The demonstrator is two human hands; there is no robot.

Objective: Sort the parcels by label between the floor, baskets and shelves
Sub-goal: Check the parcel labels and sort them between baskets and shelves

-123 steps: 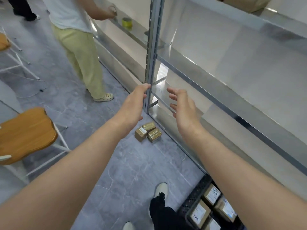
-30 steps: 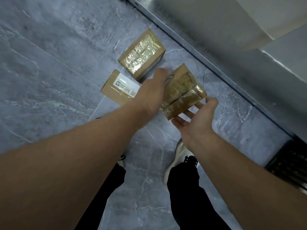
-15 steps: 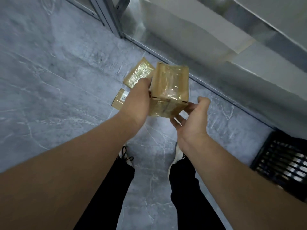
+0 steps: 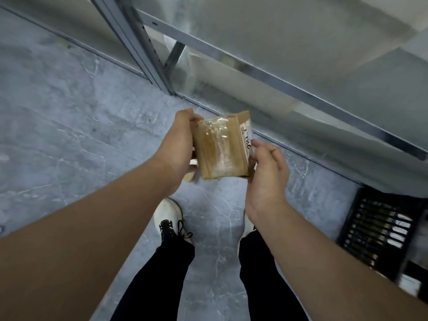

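Bare forearms (image 4: 92,239), black trousers (image 4: 171,269) and white shoes (image 4: 169,208) with black tongues and black laces

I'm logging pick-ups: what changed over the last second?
The taped parcel came up off the floor, gripped by the left hand, and was turned so its label shows. The right hand took hold too. A second parcel stays on the floor.

Both hands, left hand (image 4: 178,144) and right hand (image 4: 266,172), are holding a taped brown parcel (image 4: 222,147) above the grey floor (image 4: 69,135).
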